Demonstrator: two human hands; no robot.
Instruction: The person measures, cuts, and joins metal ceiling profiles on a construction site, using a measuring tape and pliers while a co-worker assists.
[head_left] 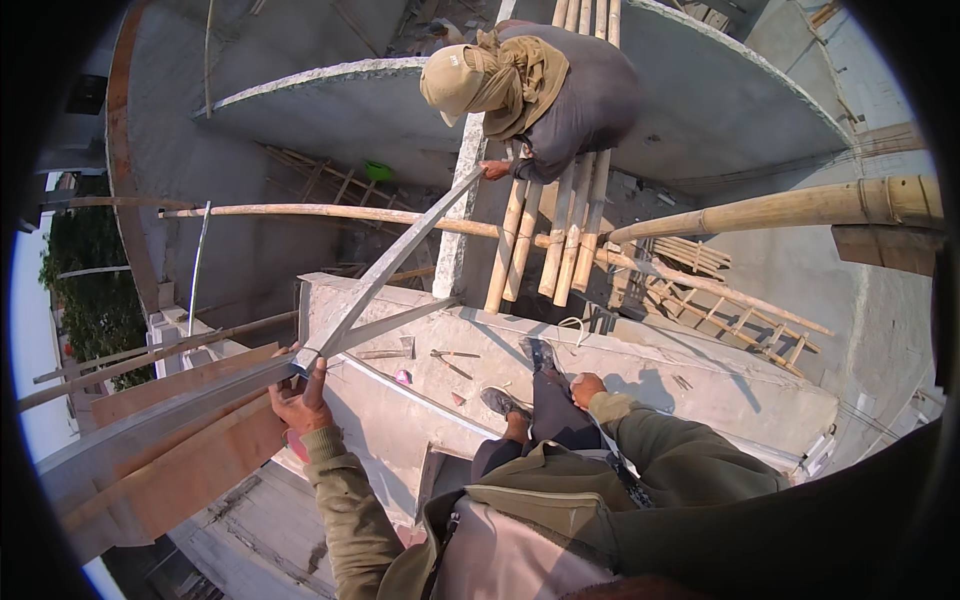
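Where the left hand (pixel 303 402) holds them, metal profiles (pixel 388 268) meet.

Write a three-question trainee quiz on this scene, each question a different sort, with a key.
1. True or false: the person's bare left hand touches a long grey metal bar.

2. Which tool lies on the pale concrete ledge?
a) a yellow plastic spirit level
b) open metal pliers with long, thin handles
c) a red electric drill

3. Fill in: the pale, round poles below the co-worker in a tan cap are ____.

Key: 1 true; 2 b; 3 bamboo.
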